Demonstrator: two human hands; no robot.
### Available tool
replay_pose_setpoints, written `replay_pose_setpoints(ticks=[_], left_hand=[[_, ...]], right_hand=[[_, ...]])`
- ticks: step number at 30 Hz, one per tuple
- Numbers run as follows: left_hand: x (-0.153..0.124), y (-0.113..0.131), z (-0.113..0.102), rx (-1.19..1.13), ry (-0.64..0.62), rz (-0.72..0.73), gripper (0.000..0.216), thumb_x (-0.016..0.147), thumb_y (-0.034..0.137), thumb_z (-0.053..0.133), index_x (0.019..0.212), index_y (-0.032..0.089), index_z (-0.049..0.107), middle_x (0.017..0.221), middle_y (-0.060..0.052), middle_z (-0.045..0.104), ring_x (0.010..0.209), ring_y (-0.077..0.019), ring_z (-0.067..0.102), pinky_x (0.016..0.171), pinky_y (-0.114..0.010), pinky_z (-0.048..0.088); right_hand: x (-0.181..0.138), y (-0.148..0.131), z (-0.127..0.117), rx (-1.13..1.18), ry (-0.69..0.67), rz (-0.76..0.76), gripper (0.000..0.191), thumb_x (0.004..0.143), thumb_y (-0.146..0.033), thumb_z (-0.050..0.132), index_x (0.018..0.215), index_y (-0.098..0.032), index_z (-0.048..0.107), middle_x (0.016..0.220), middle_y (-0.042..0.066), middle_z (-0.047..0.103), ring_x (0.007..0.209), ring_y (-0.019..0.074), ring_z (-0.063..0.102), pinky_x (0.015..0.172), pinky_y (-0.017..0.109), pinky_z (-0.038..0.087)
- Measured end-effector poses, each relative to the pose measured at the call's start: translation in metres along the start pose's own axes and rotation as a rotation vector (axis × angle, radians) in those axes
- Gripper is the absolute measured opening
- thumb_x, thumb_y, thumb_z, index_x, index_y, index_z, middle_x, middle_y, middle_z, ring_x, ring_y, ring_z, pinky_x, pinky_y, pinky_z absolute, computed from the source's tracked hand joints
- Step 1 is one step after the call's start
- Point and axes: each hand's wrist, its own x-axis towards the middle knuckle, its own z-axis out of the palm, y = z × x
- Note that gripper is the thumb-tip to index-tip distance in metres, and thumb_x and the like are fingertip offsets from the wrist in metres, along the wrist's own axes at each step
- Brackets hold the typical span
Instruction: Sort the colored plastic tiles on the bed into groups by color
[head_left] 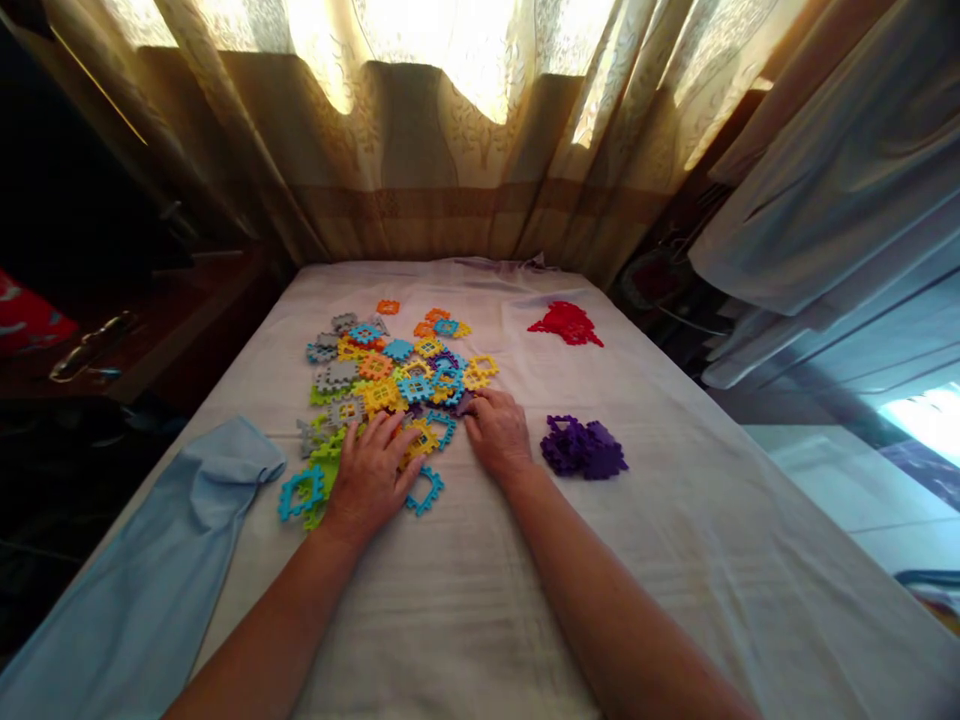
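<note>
A mixed pile of plastic interlocking tiles point(382, 393) in yellow, blue, grey, green and orange lies spread over the white sheet. My left hand point(373, 475) rests on the near side of this pile, fingers apart, with green and yellow tiles under and around it. At the pile's right edge my right hand point(498, 432) has its fingers bent onto a purple tile point(464, 404), partly hidden by the fingertips. A blue frame tile point(426, 491) lies beside my left thumb. To the right of my right hand sits a heap of purple tiles point(583, 447).
A heap of red tiles point(568, 324) lies at the far right of the sheet-covered surface point(480, 620). Light blue cloth point(202, 510) drapes over the left edge. Curtains point(450, 150) hang behind, and pale cloth point(832, 180) hangs at the right.
</note>
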Motion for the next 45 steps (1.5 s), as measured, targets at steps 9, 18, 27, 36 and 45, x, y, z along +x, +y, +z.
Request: replay_pose_setpoints(ticks=[9,18,27,36,45], left_hand=[[-0.001,-0.001,0.002,-0.029,-0.021,-0.006,0.039,0.095,0.044,0.046,0.123,0.025,0.065,0.141,-0.01,0.057,0.135,-0.0328,0.045,0.113,-0.06,0.03],[0.0,-0.001,0.001,-0.015,-0.013,0.004,0.039,0.094,0.043,0.045,0.124,0.026,0.064,0.14,-0.01,0.059,0.135,-0.0315,0.047,0.114,-0.057,0.031],[0.0,-0.004,0.003,0.007,-0.001,0.021,0.041,0.094,0.046,0.044,0.121,0.024,0.066,0.138,-0.01,0.061,0.133,-0.0321,0.048,0.113,-0.057,0.032],[0.0,-0.004,0.003,0.002,-0.005,0.017,0.041,0.094,0.046,0.044,0.122,0.025,0.065,0.139,-0.01,0.059,0.134,-0.0314,0.047,0.113,-0.055,0.031],[0.0,-0.004,0.003,-0.022,0.003,0.023,0.039,0.095,0.043,0.045,0.123,0.024,0.064,0.138,-0.01,0.06,0.134,-0.0312,0.047,0.113,-0.055,0.031]], right_hand=[[0.019,0.004,-0.049,-0.078,-0.16,0.021,0.018,0.092,-0.029,0.053,0.095,-0.023,0.07,0.097,0.007,0.073,0.091,0.0219,0.063,0.077,0.032,0.041],[0.018,0.088,-0.103,-0.013,0.109,0.304,0.023,0.084,-0.035,0.055,0.087,-0.024,0.076,0.077,0.002,0.074,0.069,0.0167,0.062,0.063,0.026,0.041],[0.013,0.109,-0.108,-0.169,-0.011,0.485,0.017,0.077,-0.031,0.062,0.08,-0.026,0.079,0.079,0.004,0.075,0.065,0.0172,0.061,0.058,0.027,0.038],[0.009,0.106,-0.121,-0.198,-0.174,0.486,0.02,0.075,-0.026,0.06,0.082,-0.025,0.079,0.084,0.006,0.076,0.069,0.0184,0.063,0.06,0.028,0.04],[0.016,0.022,-0.1,-0.206,-0.133,0.231,0.028,0.089,-0.031,0.05,0.099,-0.024,0.076,0.098,0.007,0.075,0.089,0.0209,0.065,0.076,0.029,0.046]])
